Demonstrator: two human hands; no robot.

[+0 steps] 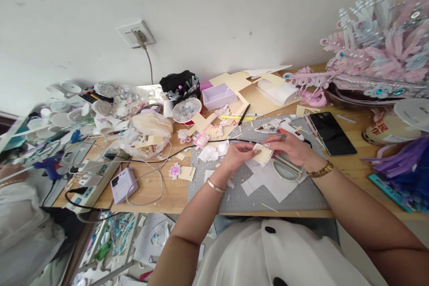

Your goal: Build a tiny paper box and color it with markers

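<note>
Head view: left hand [239, 156] and right hand [288, 146] pinch a cream, scallop-edged square [263, 156] near the wooden bench's [177, 197] front edge.

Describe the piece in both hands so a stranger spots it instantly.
On the wooden table, find the gray cutting mat. Above it, the left hand and right hand hold a small cream piece. Its pale, bumpy border sets it apart from the white paper below.
</note>
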